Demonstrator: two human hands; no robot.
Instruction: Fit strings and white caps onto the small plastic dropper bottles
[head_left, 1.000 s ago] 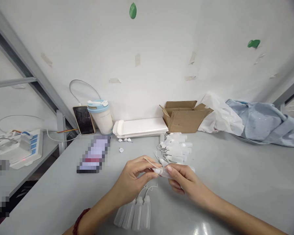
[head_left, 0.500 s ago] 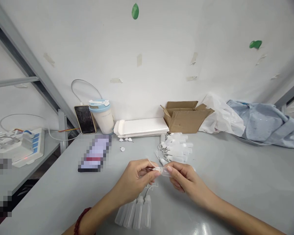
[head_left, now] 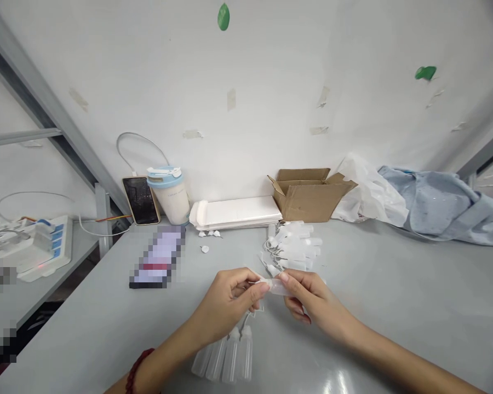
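Note:
Between my two hands, above the grey table, is a small translucent squeeze bottle [head_left: 278, 287] with a white cap. My left hand [head_left: 234, 298] pinches the cap end between thumb and fingers, which partly hide it. The body is gripped by my right hand [head_left: 306, 295], thumb on top. Several similar bottles [head_left: 230, 358] lie side by side near my left forearm, their thin curved tips pointing away from me. Beyond my hands sits a heap of more such bottles [head_left: 296, 246] with thin tips.
At the back stand an open cardboard box [head_left: 312, 202], a stack of flat white boxes [head_left: 238, 210] and a blue-lidded cup [head_left: 170, 200]. A phone [head_left: 142, 200] leans beside the cup; another device [head_left: 158, 257] lies flat. Small white caps [head_left: 205, 249] lie near the stack.
My right thumb and fingers have shifted slightly on the bottle, and more of its body shows between my hands. The view has moved a little; the other things stay put.

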